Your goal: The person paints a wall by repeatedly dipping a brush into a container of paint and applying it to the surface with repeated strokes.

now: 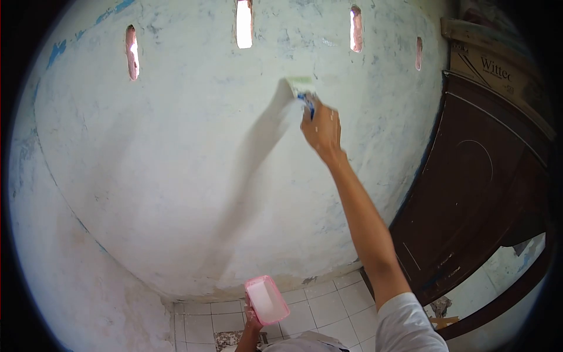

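My right hand (322,130) is raised with the arm stretched out, its fingers wrapped round the blue handle of a paintbrush (302,91). The brush's pale bristles touch the whitish wall (176,164), where a faint greenish patch shows at their tip. Low in the view, my left hand (252,317) grips the left side of a pink plastic tub (268,300) holding white paint. The tub is slightly tilted toward me. White specks of paint mark my right hand.
Narrow slots (244,23) pierce the upper wall. A dark brown wooden cabinet (469,176) stands against the right side, with a cardboard box (487,67) on top. Light tiles (328,308) cover the floor. Another wall (88,281) adjoins on the left.
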### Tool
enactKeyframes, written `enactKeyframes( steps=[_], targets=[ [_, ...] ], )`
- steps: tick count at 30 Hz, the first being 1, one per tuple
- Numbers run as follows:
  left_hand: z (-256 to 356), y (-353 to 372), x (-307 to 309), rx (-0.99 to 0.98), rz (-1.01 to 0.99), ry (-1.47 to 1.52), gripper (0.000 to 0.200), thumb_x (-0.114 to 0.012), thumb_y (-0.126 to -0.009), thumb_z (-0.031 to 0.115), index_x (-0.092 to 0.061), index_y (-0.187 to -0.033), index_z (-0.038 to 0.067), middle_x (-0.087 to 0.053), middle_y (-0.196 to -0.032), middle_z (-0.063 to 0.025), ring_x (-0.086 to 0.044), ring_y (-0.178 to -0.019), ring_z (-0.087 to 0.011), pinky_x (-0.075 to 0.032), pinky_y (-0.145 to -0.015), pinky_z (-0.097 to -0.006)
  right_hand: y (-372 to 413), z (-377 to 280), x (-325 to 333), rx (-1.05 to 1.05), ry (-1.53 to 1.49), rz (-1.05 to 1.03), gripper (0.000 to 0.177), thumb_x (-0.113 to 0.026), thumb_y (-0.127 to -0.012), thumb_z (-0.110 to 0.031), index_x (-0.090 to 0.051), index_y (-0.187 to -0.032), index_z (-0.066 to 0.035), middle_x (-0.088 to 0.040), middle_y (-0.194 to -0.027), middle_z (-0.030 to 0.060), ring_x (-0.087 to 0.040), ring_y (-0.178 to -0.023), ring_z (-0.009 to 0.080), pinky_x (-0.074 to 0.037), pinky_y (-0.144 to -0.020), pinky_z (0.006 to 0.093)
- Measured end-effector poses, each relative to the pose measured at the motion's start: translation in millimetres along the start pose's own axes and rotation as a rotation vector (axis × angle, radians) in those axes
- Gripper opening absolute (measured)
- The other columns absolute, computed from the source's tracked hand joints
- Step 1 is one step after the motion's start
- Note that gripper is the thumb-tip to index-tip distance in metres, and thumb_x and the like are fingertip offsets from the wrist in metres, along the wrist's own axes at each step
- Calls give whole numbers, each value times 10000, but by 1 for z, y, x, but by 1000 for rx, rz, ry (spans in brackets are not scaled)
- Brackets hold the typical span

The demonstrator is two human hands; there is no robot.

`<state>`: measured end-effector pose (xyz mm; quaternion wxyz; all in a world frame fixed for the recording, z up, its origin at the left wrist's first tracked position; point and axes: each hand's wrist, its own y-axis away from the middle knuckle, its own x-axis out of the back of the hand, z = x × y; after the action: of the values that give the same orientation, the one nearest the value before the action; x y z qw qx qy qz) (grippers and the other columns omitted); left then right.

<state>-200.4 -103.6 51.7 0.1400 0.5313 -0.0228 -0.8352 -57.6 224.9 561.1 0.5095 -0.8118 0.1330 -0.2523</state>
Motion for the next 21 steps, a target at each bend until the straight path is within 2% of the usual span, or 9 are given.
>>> enactKeyframes(
  steps=[2,5,9,12,13,17,19,21],
  targets=[
    [-2,3,5,15,30,12,667,-463,-1009,635,-511,-1460,146,-646,-1348,-104,-658,-1185,-312,-554,-997,-542,32,1,-9,-95,20,-51,419,-607,-924,-115,-619,-1338,-58,-681,-910,234,-672,-828,439,-550,-752,530],
    [-7,7,10,18,49,-7,660,-464,-1009,635,-514,-1458,153,-648,-1345,-107,-658,-1180,-312,-553,-992,-539,61,32,-57,-55,46,-51,451,-602,-929,-102,-597,-1377,-50,-660,-842,236,-675,-798,421,-552,-724,519],
    [-1,22,-5,152,-16,51,658,-463,-1007,642,-519,-1452,160,-650,-1337,-99,-649,-1195,-304,-551,-994,-537,52,28,-42,-36,40,-79,424,-602,-923,-89,-619,-1341,-25,-681,-848,224,-685,-801,414,-555,-721,518],
    [-3,15,26,77,77,-46,682,-468,-997,659,-509,-1461,160,-650,-1334,-95,-649,-1193,-312,-545,-1001,-546,33,-10,11,-139,-8,-251,393,-598,-926,-91,-640,-1311,-25,-687,-823,212,-686,-807,405,-547,-706,510],
    [-2,14,19,48,105,-67,687,-468,-995,661,-506,-1464,160,-649,-1337,-94,-648,-1196,-314,-542,-1004,-550,25,-24,22,-105,-37,-226,354,-600,-927,-98,-660,-1268,-21,-681,-796,207,-676,-793,401,-537,-696,509],
    [0,30,-19,-75,241,-143,705,-469,-989,672,-494,-1476,162,-643,-1345,-91,-642,-1206,-322,-531,-1017,-564,-34,-61,15,120,-109,11,367,-592,-923,-106,-638,-1276,-15,-683,-829,212,-669,-786,398,-529,-696,516],
    [4,34,-16,-65,194,-84,703,-469,-991,669,-492,-1478,162,-640,-1351,-89,-640,-1209,-326,-527,-1021,-568,-68,-72,-1,189,-149,67,404,-592,-912,-108,-615,-1304,-13,-682,-846,217,-672,-794,402,-533,-701,518],
    [6,30,-2,-1,12,78,690,-468,-997,657,-493,-1478,162,-636,-1357,-88,-640,-1208,-329,-525,-1022,-569,-78,-81,-25,154,-88,65,386,-591,-917,-102,-639,-1293,-27,-704,-908,235,-679,-858,423,-543,-751,521]
  ],
)
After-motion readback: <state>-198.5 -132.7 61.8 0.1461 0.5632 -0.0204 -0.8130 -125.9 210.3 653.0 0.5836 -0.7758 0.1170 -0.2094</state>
